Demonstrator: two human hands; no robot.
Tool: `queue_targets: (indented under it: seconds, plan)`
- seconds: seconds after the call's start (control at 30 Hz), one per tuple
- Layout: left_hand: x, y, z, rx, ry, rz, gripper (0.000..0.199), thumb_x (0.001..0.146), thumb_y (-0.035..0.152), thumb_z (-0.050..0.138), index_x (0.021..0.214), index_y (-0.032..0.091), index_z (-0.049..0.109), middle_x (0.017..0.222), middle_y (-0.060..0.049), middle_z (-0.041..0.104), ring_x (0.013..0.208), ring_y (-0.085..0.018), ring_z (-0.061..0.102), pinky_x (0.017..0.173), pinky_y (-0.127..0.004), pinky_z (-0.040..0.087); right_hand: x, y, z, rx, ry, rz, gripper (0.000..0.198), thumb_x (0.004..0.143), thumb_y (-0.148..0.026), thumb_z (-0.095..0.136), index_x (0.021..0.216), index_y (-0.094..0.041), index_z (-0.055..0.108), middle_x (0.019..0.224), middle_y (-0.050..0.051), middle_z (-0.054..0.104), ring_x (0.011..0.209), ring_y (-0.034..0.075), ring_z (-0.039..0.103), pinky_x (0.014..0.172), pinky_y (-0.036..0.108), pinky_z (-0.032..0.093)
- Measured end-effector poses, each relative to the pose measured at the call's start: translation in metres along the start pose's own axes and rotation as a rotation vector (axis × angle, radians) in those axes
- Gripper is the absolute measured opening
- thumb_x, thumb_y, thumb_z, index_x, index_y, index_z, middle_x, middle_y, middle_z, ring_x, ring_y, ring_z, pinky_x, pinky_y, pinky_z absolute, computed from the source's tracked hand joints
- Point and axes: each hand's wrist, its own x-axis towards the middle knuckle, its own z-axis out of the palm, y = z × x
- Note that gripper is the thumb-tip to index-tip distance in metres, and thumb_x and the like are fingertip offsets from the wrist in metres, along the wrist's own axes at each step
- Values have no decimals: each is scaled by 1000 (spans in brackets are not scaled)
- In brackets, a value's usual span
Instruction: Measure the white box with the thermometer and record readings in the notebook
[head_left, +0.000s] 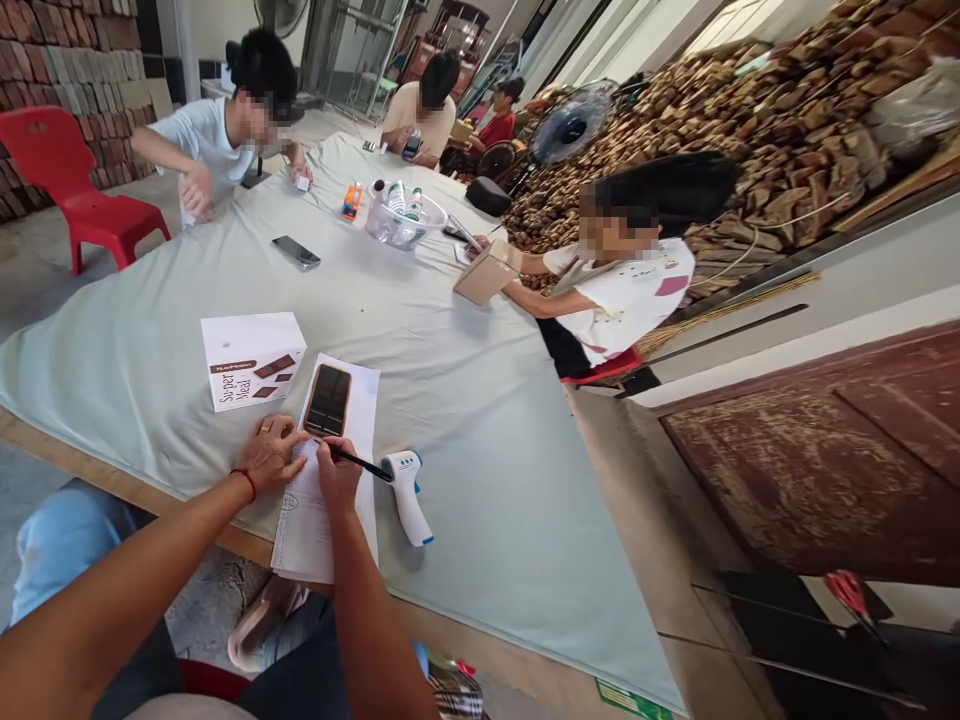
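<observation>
My right hand (339, 478) is closed round a black pen (364, 463), its tip end over an open notebook (307, 535) with writing on the lower page. Beside it, my left hand (271, 452) rests with fingers stretched out at the notebook's left edge, near the pen's tip. On the upper page lies a smartphone (328, 399) in an orange-edged case. A white and blue infrared thermometer (408, 497) is right of the notebook. Behind my left hand stands a white box (253, 345) printed with chocolate pieces and "Super Meal".
A cloth-covered table (510, 480) stretches ahead. Farther off are another phone (296, 252), a clear basket (405, 225) of bottles and an orange item (352, 201). One person at right holds a cardboard box (489, 272); others sit beyond. A red chair (82, 190) stands left.
</observation>
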Motion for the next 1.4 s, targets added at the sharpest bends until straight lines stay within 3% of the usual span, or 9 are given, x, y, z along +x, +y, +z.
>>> queue_targets:
  seconds: [0.37, 0.97, 1.4]
  plan:
    - [-1, 5, 2, -6, 19, -24, 32, 82, 32, 67, 113, 24, 66, 116, -9, 57, 113, -28, 51, 103, -45, 39, 0, 12, 0, -82, -19, -83, 23, 77, -40, 52, 74, -19, 62, 70, 2, 66, 69, 17, 60, 72, 33, 52]
    - [0, 4, 3, -9, 16, -27, 32, 82, 32, 67, 112, 24, 66, 116, -9, 57, 113, -28, 51, 103, -45, 39, -1, 11, 1, -116, -23, -69, 24, 76, -41, 53, 74, -19, 63, 68, 2, 66, 66, 17, 59, 66, 31, 50]
    - [-1, 4, 3, 10, 17, -21, 32, 82, 33, 66, 113, 24, 66, 115, -9, 57, 113, -28, 51, 102, -45, 39, -1, 12, 1, -122, -16, -71, 22, 77, -40, 53, 76, -20, 62, 71, 2, 66, 69, 17, 59, 71, 32, 51]
